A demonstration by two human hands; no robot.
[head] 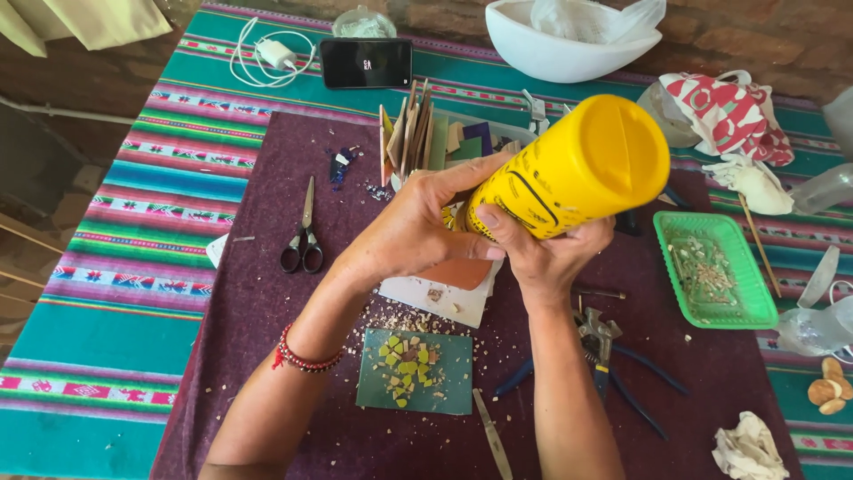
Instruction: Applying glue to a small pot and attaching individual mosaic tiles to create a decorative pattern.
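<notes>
A big yellow plastic bottle [573, 169] with a yellow cap is held tipped on its side above the table, cap end toward me. My right hand [542, 253] grips it from below. My left hand [418, 227] presses on its lower end, thumb along the side. Under the hands lie a brown tile and white paper [444, 298]. Nearer me sits a green tile [416, 372] carrying several small yellow and green mosaic chips.
Black-handled scissors [303, 240] lie left on the purple cloth. Blue-handled nippers [604, 356] lie right of my forearm. A green tray [713, 269] of chips, a box of upright tiles [418, 138], a phone [365, 63], a charger and a white bowl [569, 44] surround them.
</notes>
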